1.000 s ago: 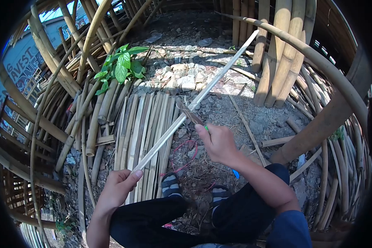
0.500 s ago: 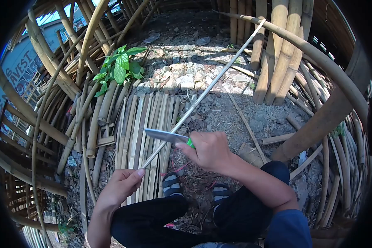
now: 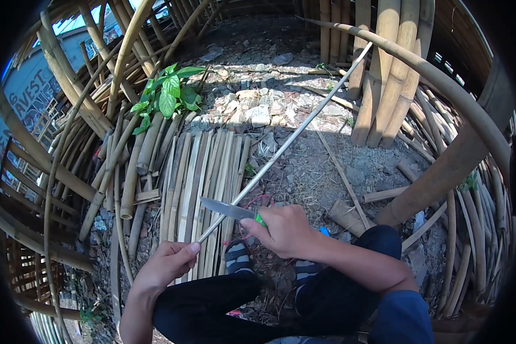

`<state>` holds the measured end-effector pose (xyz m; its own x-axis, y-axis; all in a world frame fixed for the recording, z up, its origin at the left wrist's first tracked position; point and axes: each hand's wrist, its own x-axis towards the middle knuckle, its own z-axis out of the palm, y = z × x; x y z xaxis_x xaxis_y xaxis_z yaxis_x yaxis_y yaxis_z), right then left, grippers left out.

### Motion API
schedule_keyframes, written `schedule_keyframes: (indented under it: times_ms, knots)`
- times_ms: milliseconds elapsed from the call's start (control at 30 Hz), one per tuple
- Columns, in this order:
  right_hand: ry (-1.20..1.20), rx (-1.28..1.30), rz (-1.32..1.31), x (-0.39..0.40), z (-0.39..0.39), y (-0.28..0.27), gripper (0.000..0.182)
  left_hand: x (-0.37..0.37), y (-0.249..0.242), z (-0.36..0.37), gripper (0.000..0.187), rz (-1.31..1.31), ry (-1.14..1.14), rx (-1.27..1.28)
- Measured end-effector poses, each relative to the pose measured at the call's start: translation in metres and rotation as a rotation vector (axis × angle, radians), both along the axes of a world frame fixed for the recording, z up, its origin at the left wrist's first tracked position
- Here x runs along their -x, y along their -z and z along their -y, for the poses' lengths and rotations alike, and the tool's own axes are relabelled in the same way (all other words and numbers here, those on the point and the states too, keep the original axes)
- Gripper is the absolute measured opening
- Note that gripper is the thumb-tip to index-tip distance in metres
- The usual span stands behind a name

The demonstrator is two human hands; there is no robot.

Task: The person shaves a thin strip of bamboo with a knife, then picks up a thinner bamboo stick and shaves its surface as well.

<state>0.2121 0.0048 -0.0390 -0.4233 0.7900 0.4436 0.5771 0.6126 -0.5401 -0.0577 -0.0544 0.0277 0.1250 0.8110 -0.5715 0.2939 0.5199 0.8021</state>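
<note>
Premises: an outdoor bamboo-working yard. The footing is earth and loose stone [image 3: 309, 172], with a sunlit band of rubble [image 3: 258, 109] and a leafy green plant [image 3: 167, 100] growing among the stock. Thick bamboo poles [image 3: 393, 86] stand on end at right; leaning poles [image 3: 71, 80] crowd the left side, in front of a painted wall [image 3: 28, 69] with large lettering. Split slats [image 3: 198, 172] lie side by side on the ground, and a short offcut [image 3: 384, 194] sits near the right-hand poles. A knife [image 3: 226, 209] across a slender strip [image 3: 286, 146] indicates hand working on site. A roof edge [image 3: 470, 23] may overhang the upper right; deep shade there prevents confirmation.
</note>
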Motion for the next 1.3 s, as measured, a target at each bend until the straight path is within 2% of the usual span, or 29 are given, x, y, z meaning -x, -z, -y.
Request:
schedule_keyframes:
  times_ms: [33,100,233,367,467,533,600,767,833,933,967,1000,1067,1133,1200,1300]
  knots:
    - [0.096,-0.017,-0.037,-0.007,-0.013,-0.001,0.052,0.002,-0.001,0.002,0.046,0.002,-0.006,-0.009]
    - [0.304,0.152,-0.125,-0.036,-0.039,-0.022,0.055,0.006,0.002,0.006,0.046,-0.002,-0.024,-0.035]
    - [0.381,0.134,-0.125,-0.057,-0.052,-0.026,0.058,0.008,0.005,0.006,0.045,0.015,-0.030,-0.046]
    - [0.036,0.082,-0.021,-0.016,-0.005,-0.007,0.056,0.003,0.003,0.003,0.045,-0.003,-0.015,-0.020]
    - [0.018,0.046,0.036,-0.012,-0.001,-0.005,0.056,0.003,0.005,0.006,0.045,-0.012,-0.022,-0.031]
    - [0.067,0.059,-0.047,-0.029,-0.023,-0.012,0.051,0.006,0.005,0.008,0.045,-0.086,-0.027,-0.099]
    - [0.215,0.000,0.058,-0.046,-0.041,-0.020,0.057,0.005,0.005,0.007,0.046,-0.111,-0.027,-0.134]
    - [0.248,0.083,-0.002,-0.029,-0.026,-0.012,0.058,0.001,0.004,0.006,0.046,-0.135,-0.027,-0.176]
    - [0.078,0.041,0.017,-0.021,-0.015,-0.008,0.057,0.001,0.005,0.007,0.046,-0.136,-0.011,-0.164]
    - [0.077,-0.011,0.026,-0.021,-0.014,-0.005,0.057,0.001,0.005,0.009,0.045,-0.146,-0.024,-0.154]
    - [0.181,0.092,-0.037,-0.031,-0.026,-0.011,0.058,0.002,0.005,0.010,0.045,-0.150,-0.022,-0.149]
    - [0.181,0.094,-0.038,-0.039,-0.035,-0.013,0.058,0.002,0.005,0.010,0.045,-0.181,-0.026,-0.175]
    - [0.275,0.002,0.077,-0.048,-0.050,-0.011,0.053,0.001,0.008,0.010,0.045,-0.200,-0.038,-0.204]
    - [0.280,0.000,0.029,-0.042,-0.047,-0.009,0.053,0.000,0.009,0.006,0.044,-0.214,-0.044,-0.209]
    - [0.173,0.101,0.013,-0.033,-0.033,-0.006,0.057,0.003,0.007,0.007,0.044,-0.219,-0.030,-0.196]
    - [0.084,0.039,0.055,-0.019,-0.011,-0.001,0.057,0.000,0.006,0.008,0.044,-0.197,-0.022,-0.183]
